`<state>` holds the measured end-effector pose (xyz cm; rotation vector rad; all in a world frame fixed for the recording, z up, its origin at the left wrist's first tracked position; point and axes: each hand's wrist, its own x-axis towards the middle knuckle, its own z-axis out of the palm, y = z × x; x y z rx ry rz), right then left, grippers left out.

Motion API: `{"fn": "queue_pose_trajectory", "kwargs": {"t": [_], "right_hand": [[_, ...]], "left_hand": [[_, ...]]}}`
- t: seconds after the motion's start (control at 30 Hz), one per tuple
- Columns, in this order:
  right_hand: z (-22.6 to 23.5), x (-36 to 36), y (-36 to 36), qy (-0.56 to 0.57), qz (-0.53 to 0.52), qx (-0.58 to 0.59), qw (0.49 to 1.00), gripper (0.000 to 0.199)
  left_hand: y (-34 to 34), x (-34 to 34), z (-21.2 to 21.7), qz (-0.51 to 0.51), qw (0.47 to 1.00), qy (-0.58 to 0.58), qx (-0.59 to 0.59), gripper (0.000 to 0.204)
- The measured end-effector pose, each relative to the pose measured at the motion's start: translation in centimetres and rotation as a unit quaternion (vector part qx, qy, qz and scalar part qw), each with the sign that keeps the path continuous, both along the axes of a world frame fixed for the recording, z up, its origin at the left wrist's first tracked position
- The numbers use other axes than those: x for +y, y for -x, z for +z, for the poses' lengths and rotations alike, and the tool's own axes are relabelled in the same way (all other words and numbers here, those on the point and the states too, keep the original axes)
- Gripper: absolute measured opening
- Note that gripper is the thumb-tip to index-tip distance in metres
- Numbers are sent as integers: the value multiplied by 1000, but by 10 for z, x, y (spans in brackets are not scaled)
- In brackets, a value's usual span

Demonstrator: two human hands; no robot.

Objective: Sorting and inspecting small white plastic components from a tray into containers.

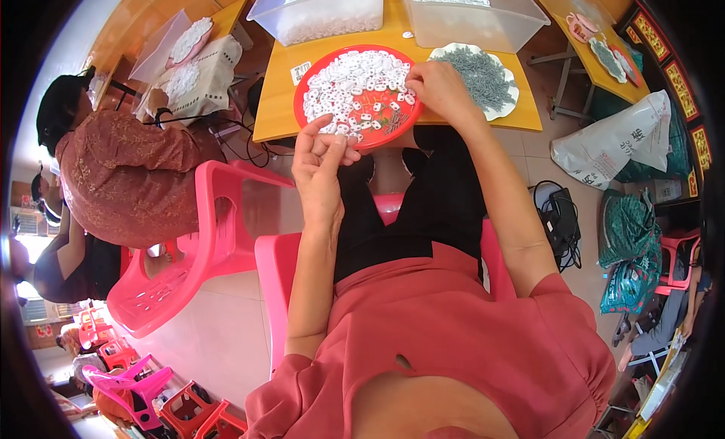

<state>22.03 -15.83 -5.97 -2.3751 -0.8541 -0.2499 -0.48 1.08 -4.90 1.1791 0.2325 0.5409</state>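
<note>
A round red tray (404, 120) heaped with small white plastic pieces (355, 80) sits at the near edge of a yellow table (276, 107). My left hand (321, 163) hovers at the tray's near rim, fingers pinched on a small white piece. My right hand (438, 88) rests on the tray's right side, fingertips among the white pieces; I cannot tell whether it grips one. Some small grey metal parts lie on the tray's near right.
A white plate of grey metal parts (483, 77) lies right of the tray. Two clear plastic bins (325, 16) (483, 20) stand behind. Another person in a brown top (124, 175) sits left on a pink chair (219, 235). Bags (619, 144) and cables lie on the floor at right.
</note>
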Motion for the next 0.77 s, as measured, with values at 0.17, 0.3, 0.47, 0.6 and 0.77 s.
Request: {"fn": "queue_pose_trajectory", "kwargs": {"t": [0.17, 0.3, 0.47, 0.6, 0.77], "right_hand": [[-20, 4, -5, 18, -16, 3, 1000, 15], [-24, 11, 3, 97, -18, -31, 995, 13], [-13, 19, 18, 170, -3, -97, 981, 14], [-19, 19, 12, 152, -12, -61, 986, 15], [-20, 17, 8, 140, -9, -29, 990, 14]], "left_hand": [[2, 0, 0, -1, 1000, -1, 6, 33], [3, 1, 0, 3, 1000, -3, 2, 31], [3, -1, 1, -3, 1000, 4, 2, 30], [3, -4, 4, -3, 1000, 4, 9, 29], [1, -7, 2, -6, 1000, -5, 4, 29]]}}
